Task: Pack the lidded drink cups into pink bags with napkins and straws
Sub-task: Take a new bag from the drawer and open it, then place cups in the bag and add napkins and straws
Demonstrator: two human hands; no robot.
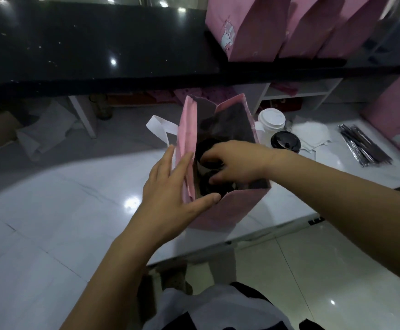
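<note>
An open pink bag (227,210) with white handles stands on the white table in the middle of the view. My left hand (170,186) lies with straight fingers against the bag's left rim, thumb on the near rim. My right hand (237,163) reaches into the bag's mouth, its fingers curled round a black-lidded cup (206,148). A second dark lid (208,186) shows deeper in the bag. Right of the bag stand a white-lidded cup (271,120) and a black-lidded cup (285,141). White napkins (310,131) and a bundle of wrapped straws (363,145) lie further right.
Several pink bags (253,27) stand on the black counter (75,44) at the back right. Another pink bag (396,115) lies at the right edge of the white table (63,210). White shelves and cardboard sit under the counter.
</note>
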